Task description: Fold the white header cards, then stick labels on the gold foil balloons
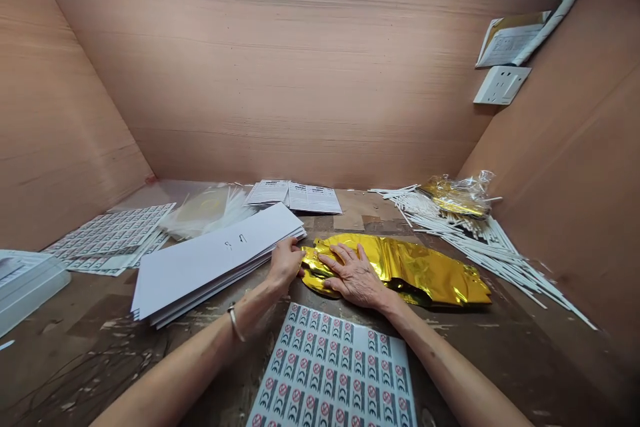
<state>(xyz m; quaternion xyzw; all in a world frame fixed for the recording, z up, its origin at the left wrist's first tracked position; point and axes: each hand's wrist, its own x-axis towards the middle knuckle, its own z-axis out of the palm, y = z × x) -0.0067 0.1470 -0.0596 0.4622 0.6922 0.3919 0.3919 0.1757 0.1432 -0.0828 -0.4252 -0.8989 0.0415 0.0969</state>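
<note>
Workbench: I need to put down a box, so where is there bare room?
Bare worktop shows front left, between the white sheet stack and the plastic tray, and front right, below the crumpled gold foil under the right hand. It is crowded at the left hand and along the back, by the white sticks.

Gold foil point(430, 273) partly under the right hand point(354, 275). Sticker sheet point(330, 367) chopped off at the bottom. Leaflet print point(313, 199) too tiny to read.

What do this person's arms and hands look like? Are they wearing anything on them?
The left hand and right hand are bare, with no gloves. Both forearms are uncovered, with no sleeves in view. A thin silver-coloured bangle circles the left wrist; the right wrist shows no jewellery.
</note>
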